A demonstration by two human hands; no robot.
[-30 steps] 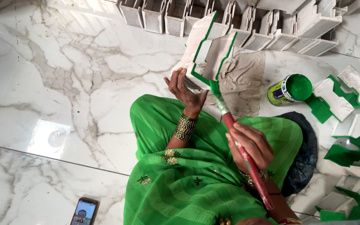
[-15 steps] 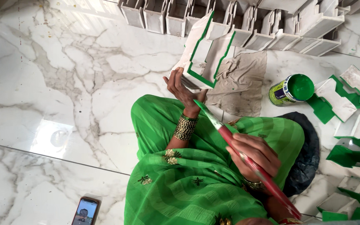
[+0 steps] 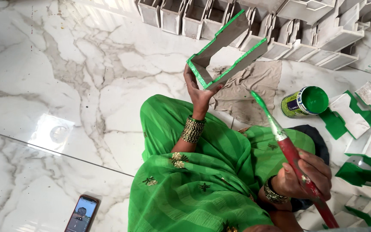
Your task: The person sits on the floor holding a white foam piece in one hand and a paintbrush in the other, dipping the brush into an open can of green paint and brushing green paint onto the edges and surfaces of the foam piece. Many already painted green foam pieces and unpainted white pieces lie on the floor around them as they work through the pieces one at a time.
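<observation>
- Head view showed a white marble floor (image 3: 65, 77) with grey veining, and the person seated on it in a green garment (image 3: 202, 180)
- A row of unpainted white channel pieces (image 3: 237, 21) stood along the top edge, well apart from the hands; green-painted pieces (image 3: 357, 172) lay at the right
- A beige cloth (image 3: 250, 86) was spread on the floor just beyond the knees
- The U-shaped channel piece (image 3: 226, 47) was held up off the floor above that cloth; its long axis ran from lower left to upper right, and it was white with bright green paint along its rims
- The left hand (image 3: 198, 92) was closed around the channel's lower end, fingers curled up against it, so this hand was the one in contact with it
- The right hand (image 3: 305, 174) was wrapped shut on the red handle of a paintbrush (image 3: 280, 133), low at the right; the channel lay up and to the left of it
- The brush's green-coated tip pointed towards the channel but was apart from it
- An open tin of green paint (image 3: 305, 102) stood near, right of the cloth
- A phone (image 3: 81, 212) lay at the bottom left
</observation>
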